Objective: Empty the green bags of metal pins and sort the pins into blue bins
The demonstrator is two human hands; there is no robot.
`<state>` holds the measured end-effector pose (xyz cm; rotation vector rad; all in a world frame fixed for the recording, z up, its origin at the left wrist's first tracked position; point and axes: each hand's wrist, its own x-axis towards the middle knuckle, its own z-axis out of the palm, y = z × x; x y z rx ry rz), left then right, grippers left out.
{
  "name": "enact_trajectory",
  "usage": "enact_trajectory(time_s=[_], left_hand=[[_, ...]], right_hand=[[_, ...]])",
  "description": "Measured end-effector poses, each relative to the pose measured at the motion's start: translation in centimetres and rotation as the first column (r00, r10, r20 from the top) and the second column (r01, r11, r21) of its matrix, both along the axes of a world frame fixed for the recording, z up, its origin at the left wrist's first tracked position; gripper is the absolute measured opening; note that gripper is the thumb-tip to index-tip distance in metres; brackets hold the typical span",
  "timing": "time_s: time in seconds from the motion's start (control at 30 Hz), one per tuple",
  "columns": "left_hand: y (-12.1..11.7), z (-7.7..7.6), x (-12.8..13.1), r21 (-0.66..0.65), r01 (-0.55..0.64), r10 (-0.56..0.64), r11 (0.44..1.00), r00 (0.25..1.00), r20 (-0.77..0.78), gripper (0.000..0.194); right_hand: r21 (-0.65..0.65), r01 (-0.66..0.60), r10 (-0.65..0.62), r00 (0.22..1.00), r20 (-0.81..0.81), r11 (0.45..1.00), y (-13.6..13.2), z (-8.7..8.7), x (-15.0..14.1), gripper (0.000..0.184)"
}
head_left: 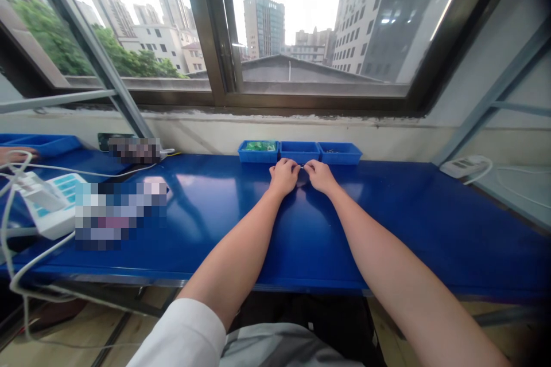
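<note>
My left hand (284, 176) and my right hand (319, 175) reach forward over the blue tabletop, close together. The fingers of both are pinched. A tiny pale piece (302, 166) shows between the two sets of fingertips, too small to name. Just beyond my hands stand three blue plastic bins in a row. Green packets (260, 145) lie in the left bin (258, 156). The middle bin (300, 151) is right behind my fingers. Some small dark bits, too small to make out, lie in the right bin (340, 157).
On the left stands a white power strip (54, 206) with plugs and loose white cables (15, 284). Another person's hand (15, 155) rests by a blue tray (58, 143) at the far left. A white socket block (467, 166) lies at the right. Windows rise behind the table (408, 223).
</note>
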<state>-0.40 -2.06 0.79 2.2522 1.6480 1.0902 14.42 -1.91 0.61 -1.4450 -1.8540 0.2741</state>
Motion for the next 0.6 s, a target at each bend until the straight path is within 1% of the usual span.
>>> enact_trajectory(time_s=[0.2,0.27,0.33,0.4,0.47,0.53,0.6], left_hand=[[-0.34,0.38,0.27,-0.034,0.036,-0.036,0.999,0.999,0.007,0.036],[-0.48,0.45,0.35,-0.035,0.055,-0.054,0.998,0.998,0.013,0.037],[-0.53,0.46,0.39,-0.028,0.066,-0.065,0.997,0.998,0.016,0.036],[-0.5,0.46,0.39,-0.024,0.058,-0.058,0.998,0.998,0.017,0.034],[-0.43,0.48,0.36,-0.032,0.036,-0.035,0.999,0.999,0.013,0.033],[-0.37,0.53,0.33,-0.041,0.017,-0.016,0.999,1.0,0.009,0.033],[-0.36,0.6,0.29,-0.049,0.008,-0.008,0.999,1.0,0.009,0.033]], right_hand=[[0.009,-0.005,0.005,0.999,0.037,1.0,-0.23,0.33,-0.15,0.031],[0.02,-0.01,0.01,0.999,0.038,1.0,-0.28,0.44,-0.21,0.033],[0.036,-0.017,0.017,1.0,0.003,0.999,-0.29,0.49,-0.28,0.033],[0.04,-0.029,0.033,0.994,-0.102,0.999,-0.26,0.52,-0.35,0.03],[0.015,-0.079,0.08,0.953,-0.292,0.997,-0.22,0.57,-0.41,0.023],[-0.03,-0.156,0.121,0.863,-0.491,0.987,-0.18,0.64,-0.43,0.02],[-0.074,-0.213,0.122,0.774,-0.622,0.974,-0.13,0.72,-0.39,0.023]])
